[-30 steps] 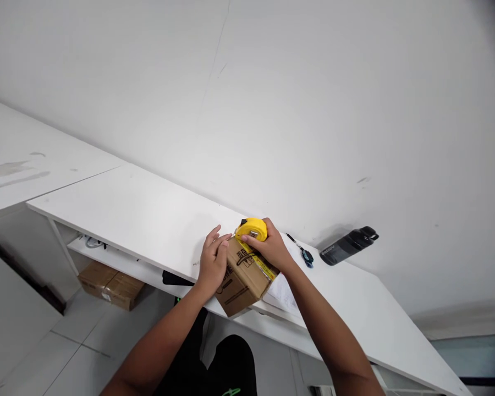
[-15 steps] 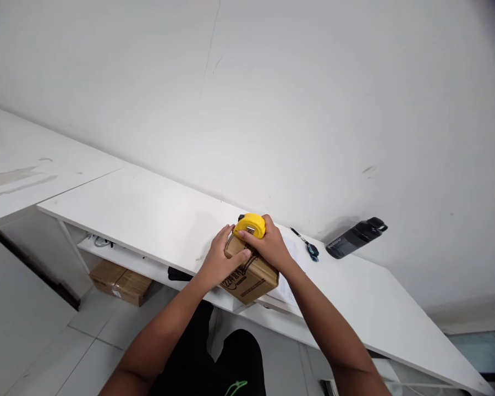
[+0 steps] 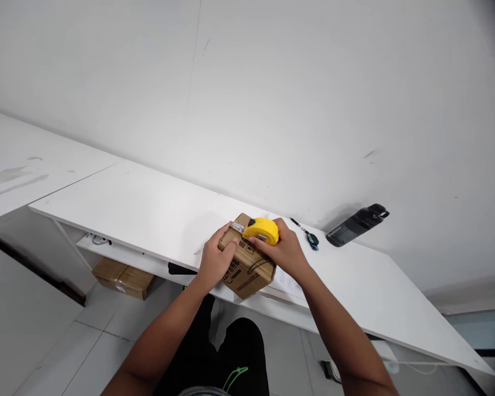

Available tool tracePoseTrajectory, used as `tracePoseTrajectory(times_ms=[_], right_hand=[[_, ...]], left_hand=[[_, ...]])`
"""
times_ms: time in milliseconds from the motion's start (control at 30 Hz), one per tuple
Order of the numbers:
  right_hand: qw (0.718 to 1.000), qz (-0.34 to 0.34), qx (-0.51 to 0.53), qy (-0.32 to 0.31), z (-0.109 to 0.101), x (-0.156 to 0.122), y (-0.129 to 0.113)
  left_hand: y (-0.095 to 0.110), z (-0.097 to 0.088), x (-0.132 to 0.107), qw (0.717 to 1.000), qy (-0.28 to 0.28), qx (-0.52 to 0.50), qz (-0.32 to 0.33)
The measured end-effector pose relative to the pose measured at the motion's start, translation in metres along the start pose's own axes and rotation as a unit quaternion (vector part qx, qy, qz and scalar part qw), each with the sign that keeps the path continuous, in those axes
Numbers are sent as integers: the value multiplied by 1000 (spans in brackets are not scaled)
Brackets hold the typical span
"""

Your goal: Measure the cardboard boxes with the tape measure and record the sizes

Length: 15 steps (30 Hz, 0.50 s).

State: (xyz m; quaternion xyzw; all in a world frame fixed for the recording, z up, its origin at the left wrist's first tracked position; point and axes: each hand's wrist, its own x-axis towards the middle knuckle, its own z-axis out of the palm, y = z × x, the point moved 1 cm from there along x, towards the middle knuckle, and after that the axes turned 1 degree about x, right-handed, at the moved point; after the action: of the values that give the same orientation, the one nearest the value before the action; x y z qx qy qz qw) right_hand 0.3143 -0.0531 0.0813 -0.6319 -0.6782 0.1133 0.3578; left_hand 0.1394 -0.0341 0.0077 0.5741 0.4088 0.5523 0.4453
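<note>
White table (image 3: pixel 160 203): at its front edge, left hand (image 3: pixel 215 257) clamps box (image 3: pixel 249 275); right hand (image 3: pixel 286 250) grips tape measure (image 3: pixel 264 230) over it.

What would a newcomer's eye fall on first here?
Probably the bright yellow tape measure, held in the right hand over the brown box that the left hand grips. Next might be the dark bottle on the white desk, to the right of both hands and near the wall.
</note>
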Motion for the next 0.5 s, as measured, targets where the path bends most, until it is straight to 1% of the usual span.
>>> tracePoseTrajectory(times_ms=[167,267,333,500], right_hand=[[996,59,28,60,-25,-43,29],[990,82,46,104,-33,-66,43],[986,95,55,124,-34,-75,48],[984,100,78,122,-32,-81,45]], left_hand=[[3,0,1,1000,-11,-1,-18],[3,0,3,1000,-9,4,-24],[3,1,4,999,-13,1,-30],[4,-1,8,999,-19,-8,-34]])
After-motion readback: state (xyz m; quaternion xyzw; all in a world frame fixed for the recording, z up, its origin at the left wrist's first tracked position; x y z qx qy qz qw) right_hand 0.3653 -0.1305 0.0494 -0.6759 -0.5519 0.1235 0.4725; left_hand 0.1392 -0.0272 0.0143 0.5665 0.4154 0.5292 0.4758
